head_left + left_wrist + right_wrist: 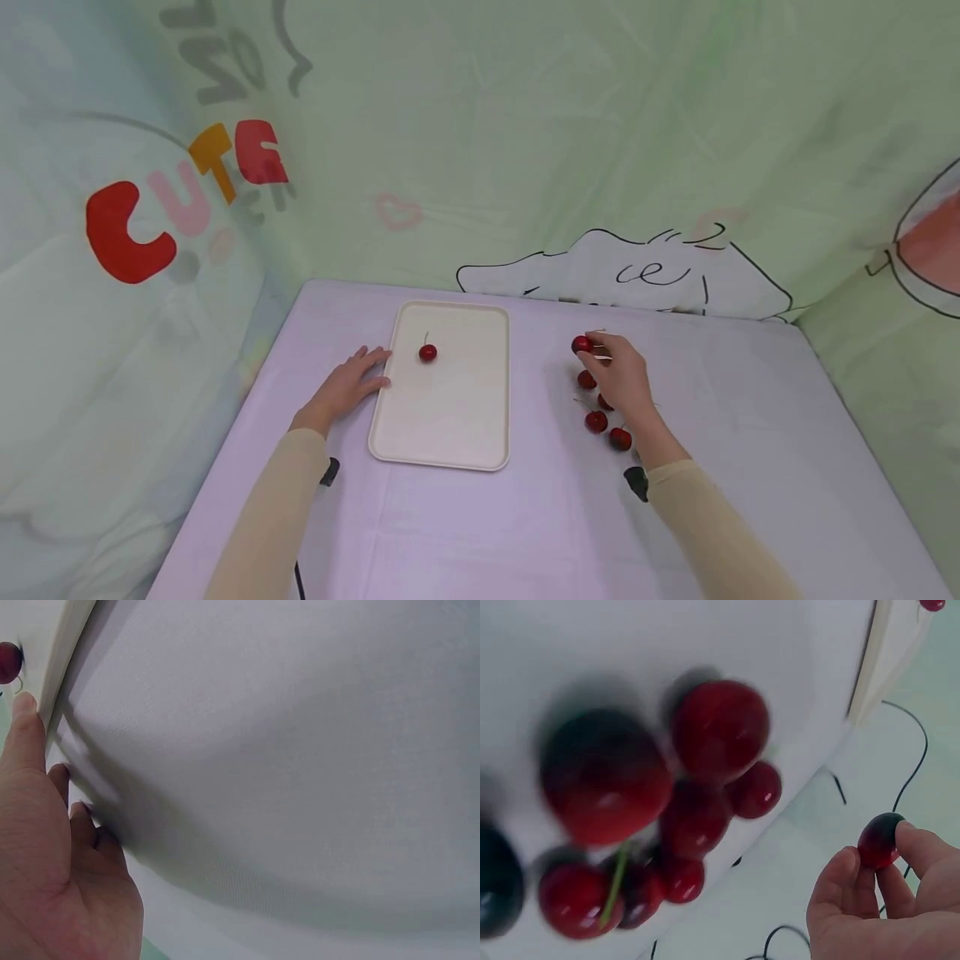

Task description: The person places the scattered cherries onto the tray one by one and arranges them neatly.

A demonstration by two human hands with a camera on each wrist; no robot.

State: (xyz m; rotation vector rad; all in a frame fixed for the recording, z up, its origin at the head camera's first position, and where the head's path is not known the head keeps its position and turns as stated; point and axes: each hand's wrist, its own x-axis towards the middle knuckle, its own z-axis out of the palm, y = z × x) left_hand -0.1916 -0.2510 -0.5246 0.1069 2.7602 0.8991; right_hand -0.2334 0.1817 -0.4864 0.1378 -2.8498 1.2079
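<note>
My right hand [621, 375] pinches a dark red cherry [581, 344] between thumb and fingertips, over the right half of the table. In the right wrist view the held cherry [881, 840] shows a blackish top. Several more cherries [596, 422] lie below and beside this hand, partly hidden by it in the head view. My left hand [347, 385] rests with spread fingers at the left rim of a cream tray [450, 425]. On the tray sits one cherry [427, 353] with its stem up. The left wrist view shows a fingertip [25, 703] right at the tray's edge.
A pale lilac cloth covers the table [547, 517]. Behind it hangs a green printed curtain [555, 150], which also closes in both sides. A thin black cable [299, 579] runs near the left forearm.
</note>
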